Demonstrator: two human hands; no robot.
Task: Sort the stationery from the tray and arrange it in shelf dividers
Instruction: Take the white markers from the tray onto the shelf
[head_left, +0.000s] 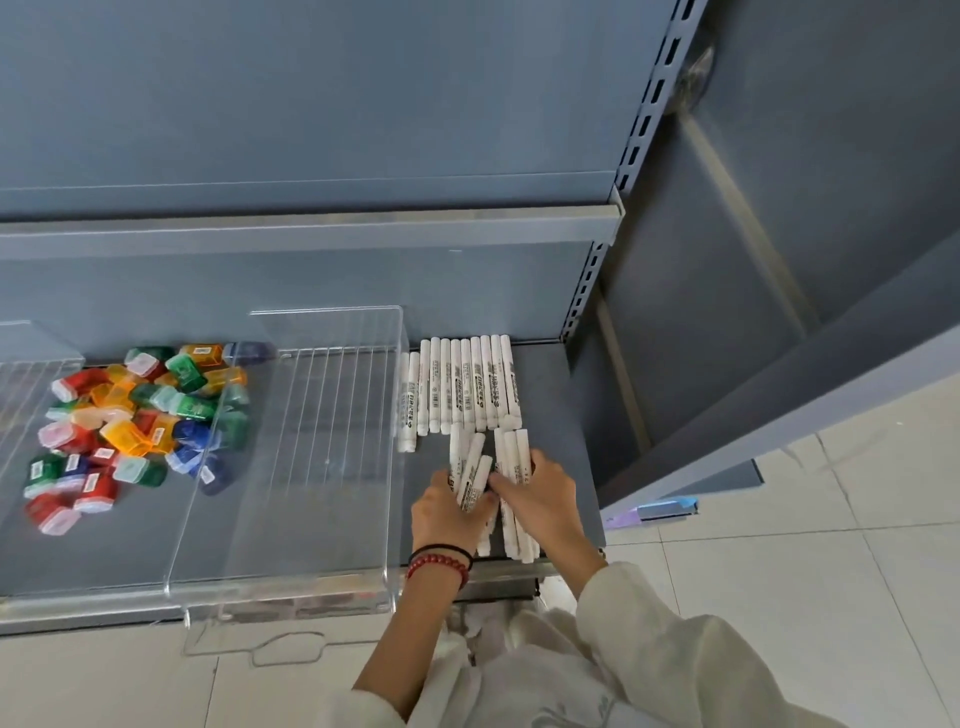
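Markers (462, 387), all white, lie in a row at the back of the grey shelf (566, 415), right of the clear divider (291, 467). Our left hand (447, 517) grips a few nearer the front edge. Touching it, our right hand (543, 496) curls round more. Coloured pencil sharpeners (130, 415) sit heaped left of the divider.

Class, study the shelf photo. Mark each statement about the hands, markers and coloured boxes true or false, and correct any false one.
1. The left hand and right hand both hold white markers. True.
2. The small coloured boxes lie right of the markers. False: they lie left, beyond the clear divider.
3. A back row of markers lies side by side on the shelf. True.
4. The left wrist is bare. False: it wears a red bead bracelet.
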